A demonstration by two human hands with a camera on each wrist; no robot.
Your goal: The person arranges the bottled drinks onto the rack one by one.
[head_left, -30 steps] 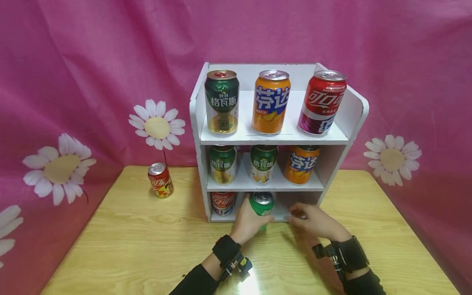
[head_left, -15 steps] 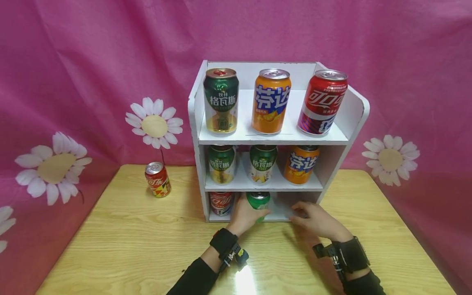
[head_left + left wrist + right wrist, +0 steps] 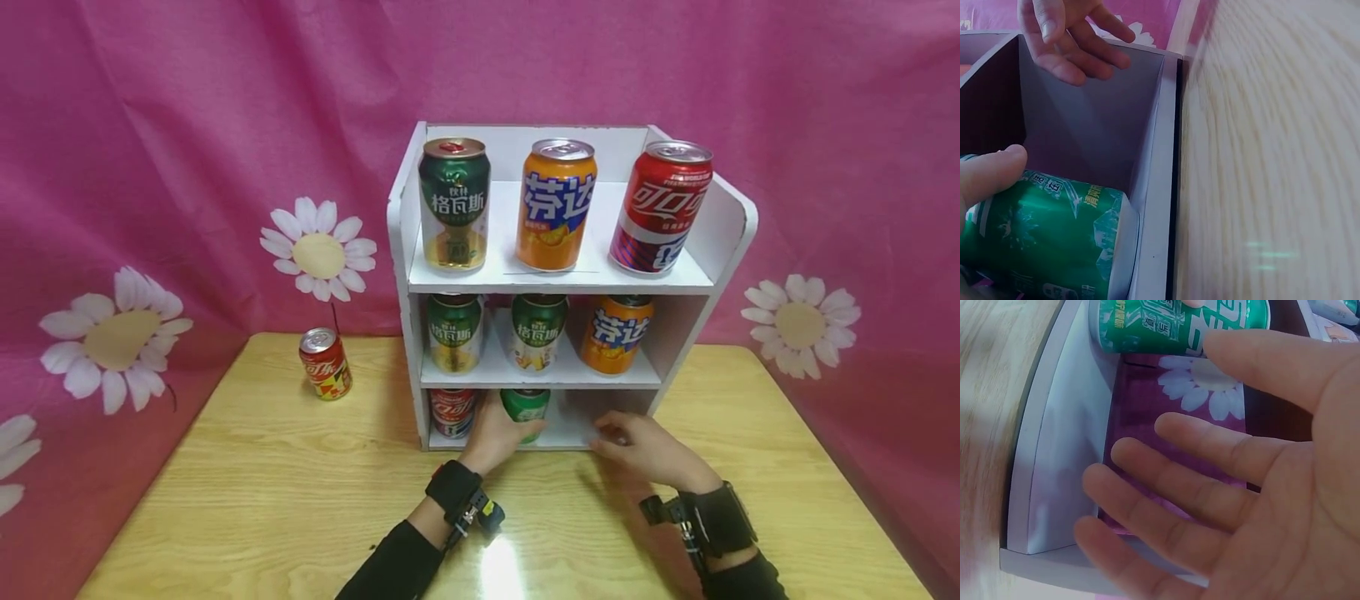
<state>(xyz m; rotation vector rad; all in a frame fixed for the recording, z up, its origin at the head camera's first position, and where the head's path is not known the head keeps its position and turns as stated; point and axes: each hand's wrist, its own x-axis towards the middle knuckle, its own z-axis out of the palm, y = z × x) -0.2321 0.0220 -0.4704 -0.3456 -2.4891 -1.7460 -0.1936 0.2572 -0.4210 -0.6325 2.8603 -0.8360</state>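
Observation:
My left hand point(image 3: 497, 433) grips a green soda can point(image 3: 527, 410) that stands upright on the bottom shelf, near its middle. In the left wrist view my thumb lies across the green can point(image 3: 1054, 234), whose base is on the shelf board. Left of that hand stands a red cola can point(image 3: 452, 412), partly hidden. My right hand point(image 3: 647, 450) is at the right front of the bottom shelf and holds nothing. Its fingers are spread and relaxed in the right wrist view, apart from the green can point(image 3: 1179, 325).
A white three-tier shelf point(image 3: 558, 288) bears green kvass cans point(image 3: 452, 204), orange soda cans point(image 3: 557, 205) and a red cola can point(image 3: 660, 208) on its upper tiers. Another red can point(image 3: 326, 364) stands on the wooden table point(image 3: 300, 483) to the left. A pink curtain hangs behind.
My left hand has pushed the green can from the bottom shelf's front edge back into the shelf. The right hand has stayed almost still.

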